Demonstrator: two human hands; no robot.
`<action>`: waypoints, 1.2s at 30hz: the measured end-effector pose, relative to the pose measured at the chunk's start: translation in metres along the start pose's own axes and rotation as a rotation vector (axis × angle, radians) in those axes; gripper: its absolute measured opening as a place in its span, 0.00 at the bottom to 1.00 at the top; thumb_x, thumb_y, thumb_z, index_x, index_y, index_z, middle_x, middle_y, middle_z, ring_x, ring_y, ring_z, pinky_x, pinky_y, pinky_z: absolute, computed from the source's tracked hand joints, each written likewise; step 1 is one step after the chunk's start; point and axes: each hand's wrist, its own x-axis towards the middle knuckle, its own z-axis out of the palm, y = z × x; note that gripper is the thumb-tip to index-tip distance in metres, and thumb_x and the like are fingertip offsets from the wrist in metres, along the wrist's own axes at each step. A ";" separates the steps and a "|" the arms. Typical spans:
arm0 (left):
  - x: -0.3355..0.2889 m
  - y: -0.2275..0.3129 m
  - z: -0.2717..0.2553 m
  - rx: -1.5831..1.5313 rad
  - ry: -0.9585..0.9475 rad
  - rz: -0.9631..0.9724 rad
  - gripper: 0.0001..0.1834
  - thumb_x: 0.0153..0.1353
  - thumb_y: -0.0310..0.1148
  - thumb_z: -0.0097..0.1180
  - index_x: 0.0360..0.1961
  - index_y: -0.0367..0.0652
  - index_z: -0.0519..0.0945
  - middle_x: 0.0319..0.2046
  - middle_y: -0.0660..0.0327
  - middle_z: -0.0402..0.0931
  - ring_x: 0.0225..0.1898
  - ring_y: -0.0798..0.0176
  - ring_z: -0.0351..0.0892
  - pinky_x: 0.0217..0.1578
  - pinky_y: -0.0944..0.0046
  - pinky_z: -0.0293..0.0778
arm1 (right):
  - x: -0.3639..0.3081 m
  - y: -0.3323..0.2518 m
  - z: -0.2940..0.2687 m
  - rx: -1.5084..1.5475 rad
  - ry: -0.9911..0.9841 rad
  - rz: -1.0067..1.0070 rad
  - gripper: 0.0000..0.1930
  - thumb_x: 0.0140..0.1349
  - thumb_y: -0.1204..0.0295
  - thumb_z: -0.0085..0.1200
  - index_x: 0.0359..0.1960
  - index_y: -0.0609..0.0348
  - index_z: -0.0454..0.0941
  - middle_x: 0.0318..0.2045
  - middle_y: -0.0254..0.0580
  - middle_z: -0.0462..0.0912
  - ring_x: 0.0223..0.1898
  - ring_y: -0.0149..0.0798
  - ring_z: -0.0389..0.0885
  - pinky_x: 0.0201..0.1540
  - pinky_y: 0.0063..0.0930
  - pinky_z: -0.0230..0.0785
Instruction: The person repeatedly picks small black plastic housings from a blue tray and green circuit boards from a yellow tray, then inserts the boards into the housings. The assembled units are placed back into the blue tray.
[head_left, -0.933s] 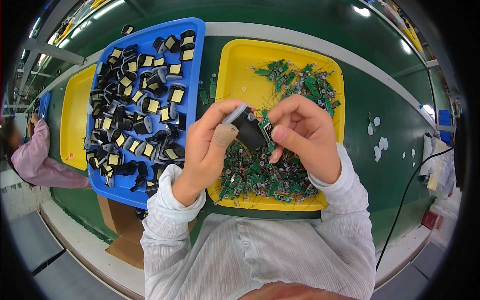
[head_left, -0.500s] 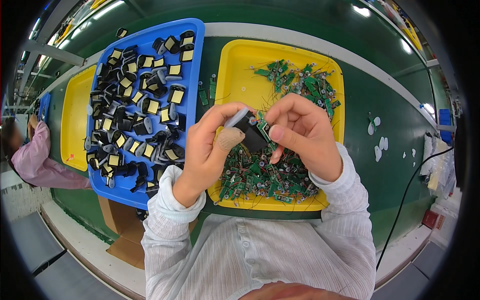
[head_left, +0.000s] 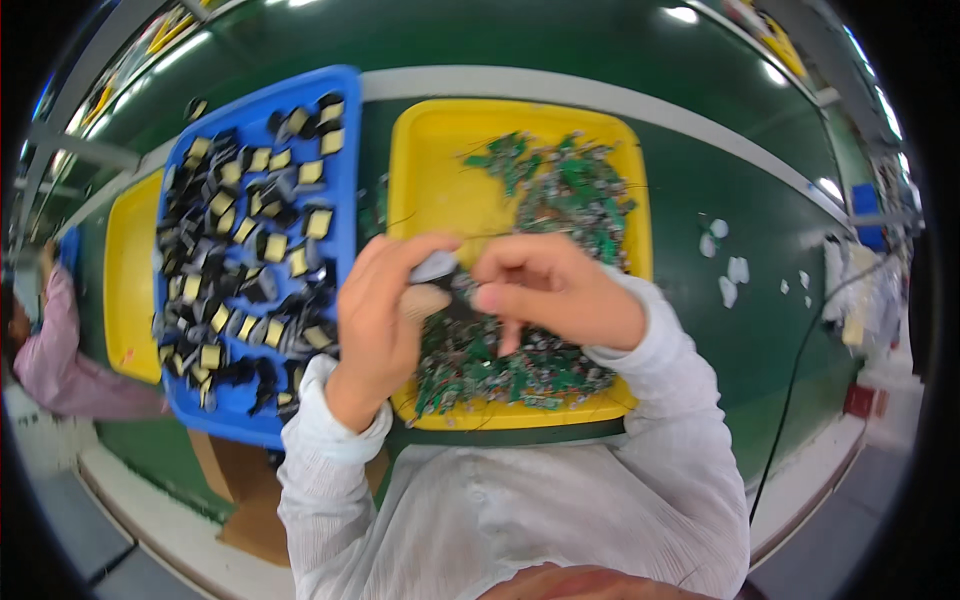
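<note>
My left hand (head_left: 385,310) is closed around a black plastic housing with a pale grey end piece (head_left: 435,266), a tan bandage wrapped on its thumb. Close against the housing, my right hand (head_left: 555,295) pinches with thumb and fingers at a small green circuit board, now mostly hidden and smeared by motion. Thin dark wires stick out near my fingertips. Both hands are over the yellow tray (head_left: 420,130), where many green circuit boards (head_left: 580,190) with wires lie heaped. On the left, a blue tray (head_left: 348,120) holds many black housings with cream pads (head_left: 275,247).
Another yellow tray (head_left: 130,285) lies farther left, near a person in a pink sleeve (head_left: 75,345). Small white pieces (head_left: 738,270) are scattered on the green table at right. A black cable (head_left: 795,385) runs down the right side. A cardboard box (head_left: 255,520) is below the blue tray.
The whole view has shifted, so trays appear lower and farther left. My hands have drawn slightly closer together, and the circuit board, plainly seen before, is now blurred between them.
</note>
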 end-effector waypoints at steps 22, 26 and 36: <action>-0.001 0.009 0.007 -0.572 -0.006 -0.316 0.25 0.52 0.24 0.51 0.54 0.32 0.66 0.44 0.54 0.70 0.45 0.63 0.70 0.48 0.65 0.65 | -0.003 0.012 0.004 -0.736 0.252 -0.591 0.07 0.53 0.73 0.54 0.30 0.61 0.70 0.26 0.43 0.72 0.26 0.46 0.74 0.26 0.32 0.65; -0.006 0.000 0.006 -0.514 0.005 -0.280 0.24 0.53 0.26 0.52 0.53 0.33 0.67 0.42 0.55 0.71 0.43 0.64 0.71 0.47 0.66 0.65 | 0.002 0.013 0.005 -0.655 0.247 -0.659 0.07 0.54 0.73 0.54 0.28 0.62 0.70 0.24 0.42 0.73 0.24 0.45 0.74 0.27 0.31 0.65; -0.006 -0.055 -0.034 0.962 -0.083 -0.241 0.15 0.58 0.27 0.45 0.47 0.41 0.70 0.53 0.51 0.65 0.51 0.47 0.64 0.50 0.55 0.62 | 0.058 -0.030 -0.080 -1.442 0.377 -0.290 0.08 0.52 0.68 0.50 0.30 0.58 0.75 0.26 0.47 0.77 0.33 0.51 0.76 0.36 0.42 0.67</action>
